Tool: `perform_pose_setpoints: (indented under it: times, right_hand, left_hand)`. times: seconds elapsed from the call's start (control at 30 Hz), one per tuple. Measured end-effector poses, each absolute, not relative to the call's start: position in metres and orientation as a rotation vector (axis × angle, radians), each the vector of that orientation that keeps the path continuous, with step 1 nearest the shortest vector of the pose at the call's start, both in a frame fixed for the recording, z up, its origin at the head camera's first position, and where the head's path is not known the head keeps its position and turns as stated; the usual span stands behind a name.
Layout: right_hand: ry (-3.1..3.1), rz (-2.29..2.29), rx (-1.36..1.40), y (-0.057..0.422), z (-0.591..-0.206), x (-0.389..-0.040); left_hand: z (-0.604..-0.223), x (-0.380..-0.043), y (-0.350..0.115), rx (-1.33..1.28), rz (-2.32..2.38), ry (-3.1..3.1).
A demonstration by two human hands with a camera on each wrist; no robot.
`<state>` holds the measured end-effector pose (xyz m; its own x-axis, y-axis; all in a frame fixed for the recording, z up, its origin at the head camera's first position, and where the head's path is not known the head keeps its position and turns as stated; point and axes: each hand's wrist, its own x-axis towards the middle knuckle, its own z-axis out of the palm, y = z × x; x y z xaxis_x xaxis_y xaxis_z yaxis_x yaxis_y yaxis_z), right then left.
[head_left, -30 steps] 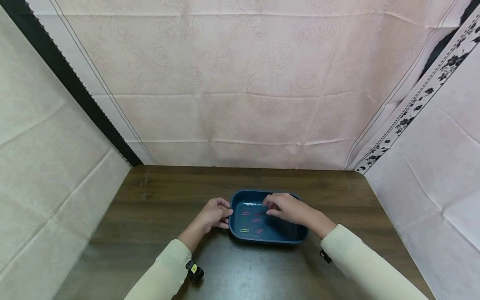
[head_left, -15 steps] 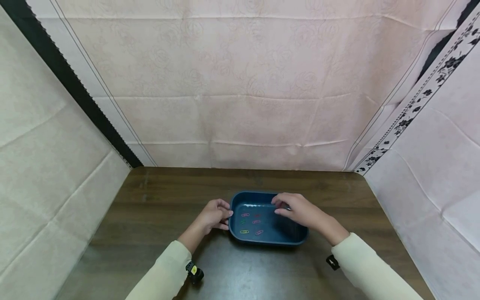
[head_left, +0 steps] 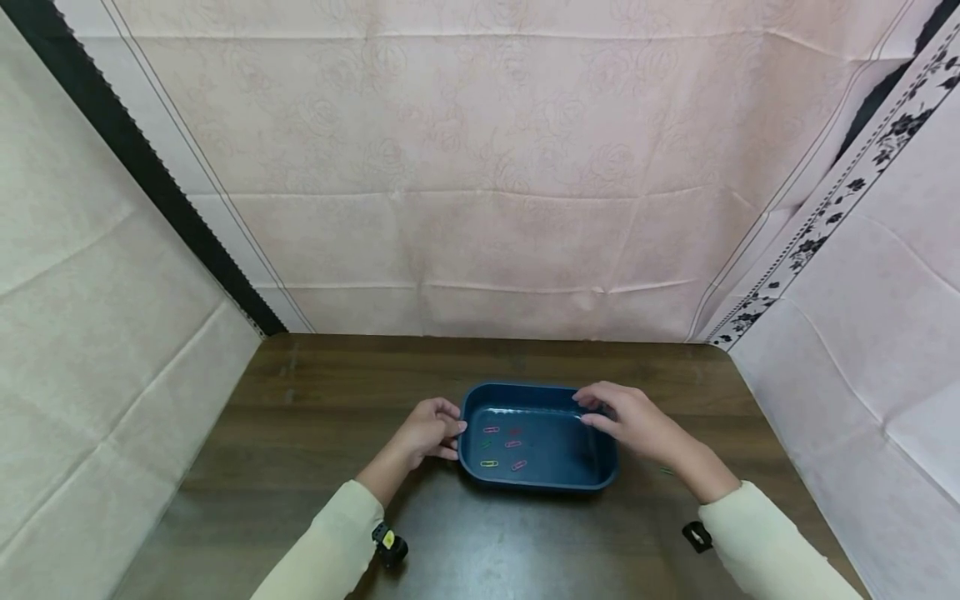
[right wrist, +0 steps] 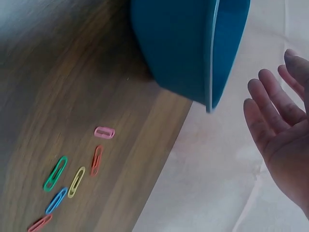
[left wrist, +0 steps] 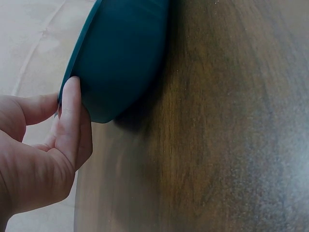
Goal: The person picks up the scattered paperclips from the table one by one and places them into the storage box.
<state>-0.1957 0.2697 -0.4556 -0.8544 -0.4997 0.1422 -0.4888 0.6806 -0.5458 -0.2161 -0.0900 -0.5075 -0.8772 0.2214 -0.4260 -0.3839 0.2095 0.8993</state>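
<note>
A dark blue plastic tray [head_left: 551,467] sits on the wooden table, several coloured paper clips lying in its left half, among them a yellow paper clip [head_left: 489,463] and a pink paper clip [head_left: 519,465]. My left hand [head_left: 433,432] pinches the tray's left rim between thumb and fingers; in the left wrist view, the fingers [left wrist: 71,111] press the outer wall. Over the tray's right end hovers my right hand [head_left: 637,421], fingers loosely parted with nothing between them. The right wrist view has that hand [right wrist: 285,116] beside the tray's rim [right wrist: 211,58].
On the table right of the tray lie several more paper clips, including a green one [right wrist: 55,173], a yellow one [right wrist: 76,182] and a pink one [right wrist: 105,132]. My right forearm hides most of them in the head view. Pale cloth [head_left: 480,183] hangs behind the table.
My right hand has moved right, from over the tray's middle to its right end, and its fingers have parted. The left hand stays at the left rim. The clips in the tray lie as before.
</note>
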Motion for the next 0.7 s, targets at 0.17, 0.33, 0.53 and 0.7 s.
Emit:
perform_pose_setpoints:
  times: [0.17, 0.33, 0.53, 0.7]
  right_hand:
    - [2.873, -0.96, -0.829, 0.281, -0.454, -0.192]
    - [2.879, -1.017, -0.801, 0.29, -0.455, -0.19]
    - [2.972, -0.998, -0.831, 0.302, -0.462, -0.188]
    - [3.009, -0.981, -0.822, 0.312, -0.466, -0.187]
  left_hand:
    - [-0.508, -0.217, -0.09, -0.151, 1.707, 2.021]
    - [-0.508, -0.217, -0.09, -0.148, 1.706, 2.017]
    - [-0.508, -0.218, -0.089, -0.135, 1.735, 2.0]
    - [-0.508, -0.217, -0.089, -0.138, 1.74, 1.994]
